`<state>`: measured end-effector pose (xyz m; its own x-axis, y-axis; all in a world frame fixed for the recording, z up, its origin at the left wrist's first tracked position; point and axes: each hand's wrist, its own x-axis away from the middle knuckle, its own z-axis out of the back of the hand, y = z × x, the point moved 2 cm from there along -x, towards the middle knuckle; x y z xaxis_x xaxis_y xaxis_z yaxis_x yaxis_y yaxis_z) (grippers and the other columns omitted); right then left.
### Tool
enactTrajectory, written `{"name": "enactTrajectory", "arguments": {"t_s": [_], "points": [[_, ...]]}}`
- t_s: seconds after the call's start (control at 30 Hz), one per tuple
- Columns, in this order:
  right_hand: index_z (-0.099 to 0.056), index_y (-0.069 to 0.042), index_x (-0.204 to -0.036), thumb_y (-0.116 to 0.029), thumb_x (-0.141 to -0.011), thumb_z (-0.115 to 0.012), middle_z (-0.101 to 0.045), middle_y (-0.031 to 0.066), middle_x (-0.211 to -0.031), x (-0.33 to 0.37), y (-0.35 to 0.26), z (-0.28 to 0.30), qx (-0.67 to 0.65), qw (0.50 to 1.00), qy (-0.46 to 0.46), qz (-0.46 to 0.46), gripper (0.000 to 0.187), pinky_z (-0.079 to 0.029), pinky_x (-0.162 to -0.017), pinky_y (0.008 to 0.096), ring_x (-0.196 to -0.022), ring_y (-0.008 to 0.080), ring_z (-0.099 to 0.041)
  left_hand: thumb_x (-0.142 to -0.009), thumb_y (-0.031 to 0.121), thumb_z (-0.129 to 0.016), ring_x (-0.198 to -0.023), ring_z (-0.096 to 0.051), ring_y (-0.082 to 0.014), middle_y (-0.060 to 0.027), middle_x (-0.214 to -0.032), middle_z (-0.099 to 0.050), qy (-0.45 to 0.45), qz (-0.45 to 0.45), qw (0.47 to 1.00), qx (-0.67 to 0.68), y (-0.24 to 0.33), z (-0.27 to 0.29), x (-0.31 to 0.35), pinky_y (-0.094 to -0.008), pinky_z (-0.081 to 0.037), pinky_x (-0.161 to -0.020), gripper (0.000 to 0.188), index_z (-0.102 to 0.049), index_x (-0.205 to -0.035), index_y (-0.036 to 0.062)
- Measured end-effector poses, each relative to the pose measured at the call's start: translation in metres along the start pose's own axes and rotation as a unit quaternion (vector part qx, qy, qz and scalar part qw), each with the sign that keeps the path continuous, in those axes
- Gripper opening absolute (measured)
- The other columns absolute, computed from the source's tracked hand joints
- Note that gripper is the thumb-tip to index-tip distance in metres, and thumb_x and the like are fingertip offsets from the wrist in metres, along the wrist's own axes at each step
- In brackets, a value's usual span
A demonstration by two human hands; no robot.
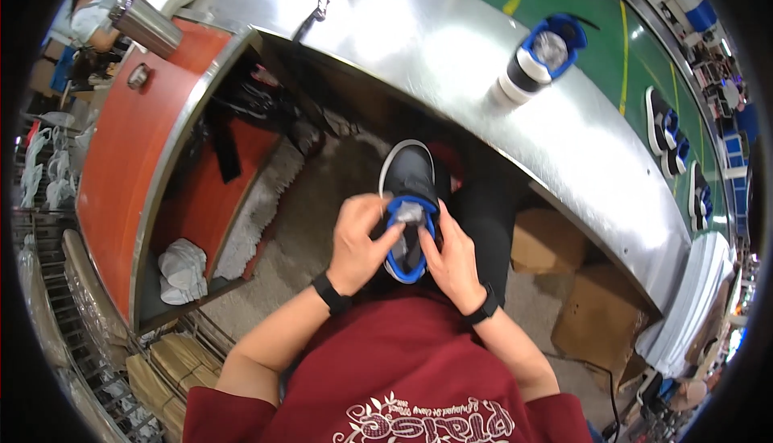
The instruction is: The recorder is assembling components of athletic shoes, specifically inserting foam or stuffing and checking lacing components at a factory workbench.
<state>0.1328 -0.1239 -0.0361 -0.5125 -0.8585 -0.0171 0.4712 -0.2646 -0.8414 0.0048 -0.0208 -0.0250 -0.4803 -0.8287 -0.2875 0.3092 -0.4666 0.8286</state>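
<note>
A black sneaker with a white sole edge and a blue lining rests in my lap, its toe pointing away from me. Crumpled pale paper shows inside its opening. My left hand grips the left side of the collar, thumb reaching over the opening. On the opposite side, my right hand holds the collar between thumb and fingers. A similar shoe, black and white with blue lining and paper stuffing, stands on the metal bench ahead to the right.
Beyond the bench runs a green surface carrying several more shoes. A steel tumbler stands on the reddish cabinet at left; a white bundle sits inside. Cardboard lies lower right. Another person is at far left.
</note>
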Motion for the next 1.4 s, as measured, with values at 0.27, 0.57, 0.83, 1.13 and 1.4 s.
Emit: {"name": "enactTrajectory", "arguments": {"t_s": [0.27, 0.57, 0.83, 1.13, 1.4], "points": [[-0.045, 0.005, -0.131, -0.008, -0.087, -0.057, -0.062, 0.028, -0.104, 0.0, 0.006, 0.0, 0.024, 0.999, 0.012, 0.019, 0.047, -0.053, -0.076, 0.0419, -0.089, 0.0403, -0.064, -0.07, 0.004, -0.07, -0.093, -0.058, -0.0296, -0.014, -0.103, -0.059, -0.129, -0.115, 0.982, -0.081, 0.007, 0.007, -0.015, -0.0371, -0.049, -0.08, 0.028, -0.065, -0.097, -0.0008], [-0.05, 0.004, -0.125, -0.011, -0.089, -0.055, -0.062, 0.0299, -0.101, -0.011, -0.002, -0.004, 0.045, 0.998, 0.006, 0.041, 0.04, -0.053, -0.072, 0.043, -0.086, 0.0412, -0.065, -0.068, 0.014, -0.073, -0.08, -0.059, -0.0267, -0.0067, -0.084, -0.061, -0.172, -0.141, 0.962, -0.155, 0.015, -0.016, -0.038, -0.0376, -0.05, -0.069, 0.024, -0.069, -0.092, 0.009], [-0.05, 0.001, -0.127, -0.01, -0.091, -0.05, -0.061, 0.0303, -0.095, -0.017, -0.003, 0.007, -0.049, 0.989, -0.06, -0.125, 0.038, -0.051, -0.074, 0.044, -0.09, 0.0419, -0.064, -0.072, 0.011, -0.061, -0.072, -0.058, -0.0187, -0.0029, -0.078, -0.056, -0.243, -0.309, 0.893, -0.218, 0.011, -0.006, -0.038, -0.029, -0.05, -0.058, 0.025, -0.068, -0.096, 0.0079], [-0.045, 0.004, -0.131, -0.011, -0.085, -0.057, -0.054, 0.0284, -0.125, -0.009, -0.002, 0.013, -0.058, 0.986, -0.153, -0.041, 0.05, -0.047, -0.094, 0.04, -0.111, 0.0414, -0.057, -0.072, 0.007, -0.06, -0.082, -0.063, -0.0233, -0.0137, -0.086, -0.062, -0.159, -0.335, 0.862, -0.347, 0.006, -0.028, 0.011, -0.0256, -0.054, -0.065, 0.03, -0.065, -0.097, -0.0089], [-0.059, 0.0, -0.105, 0.0, -0.081, -0.066, -0.062, 0.0136, -0.093, 0.003, -0.022, 0.024, -0.062, 0.996, 0.046, 0.052, 0.025, -0.054, -0.069, 0.0321, -0.083, 0.0242, -0.066, -0.077, 0.01, -0.059, -0.1, -0.064, -0.0301, -0.018, -0.108, -0.064, -0.206, -0.272, 0.914, -0.219, 0.02, -0.001, 0.005, -0.0329, -0.055, -0.079, 0.033, -0.063, -0.107, -0.0029]]}}
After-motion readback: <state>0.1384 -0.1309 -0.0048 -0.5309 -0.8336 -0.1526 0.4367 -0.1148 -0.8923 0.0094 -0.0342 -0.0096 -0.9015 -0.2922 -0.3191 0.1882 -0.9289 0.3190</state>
